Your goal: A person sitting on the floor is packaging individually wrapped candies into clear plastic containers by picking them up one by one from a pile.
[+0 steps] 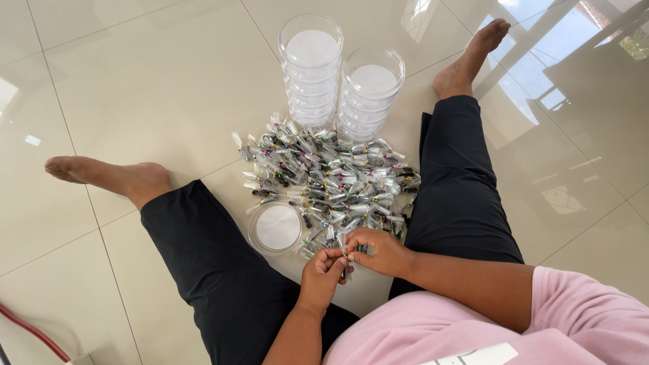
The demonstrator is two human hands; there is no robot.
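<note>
You sit on a glossy cream-beige tiled floor [135,81] in black trousers [223,270] and a pink top [473,324]. The heap of small wrapped packets [331,176] before you is clear and silvery over dark contents, flecked with green, yellow and pink ties. The stacked round containers [311,67] are clear with white insides, as is the single shallow dish [275,228]; a red cable [34,334] crosses the floor's corner.

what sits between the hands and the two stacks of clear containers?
In the head view, a pile of small clear-wrapped packets covers the floor between the hands (left hand, right hand) and the two stacks of clear containers. A single round container lies at its left edge.
</note>
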